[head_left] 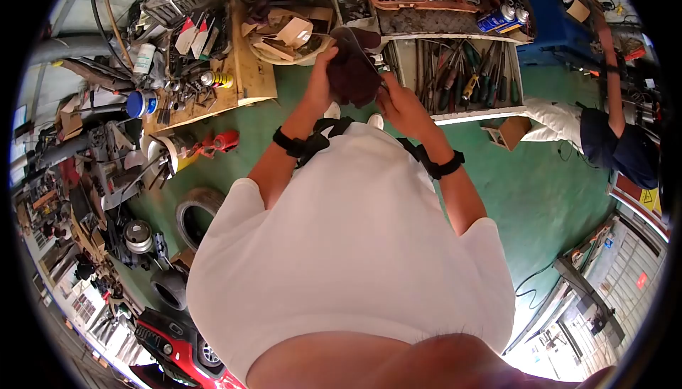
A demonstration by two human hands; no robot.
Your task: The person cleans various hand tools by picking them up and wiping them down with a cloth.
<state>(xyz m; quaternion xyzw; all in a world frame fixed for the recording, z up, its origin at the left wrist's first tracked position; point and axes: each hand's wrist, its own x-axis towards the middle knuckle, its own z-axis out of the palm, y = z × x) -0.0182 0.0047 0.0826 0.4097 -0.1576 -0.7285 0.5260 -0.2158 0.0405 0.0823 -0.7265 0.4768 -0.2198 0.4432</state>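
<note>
Out in front of my body, both hands are on a dark maroon cloth. My left hand has its fingers closed on the cloth's left side. On its lower right, my right hand pinches the edge. A greyish curved edge runs along the top and right of the bundle; whether it belongs to the cloth or to something wrapped in it, I cannot tell. Just beyond lies a round bin of cardboard scraps. Close to my right hand is an open drawer holding several screwdrivers.
An orange socket-set case lies on the bench beside blue spray cans. To the left stands a wooden bench crowded with tools. A tyre rests on the green floor. At the right, another person bends forward.
</note>
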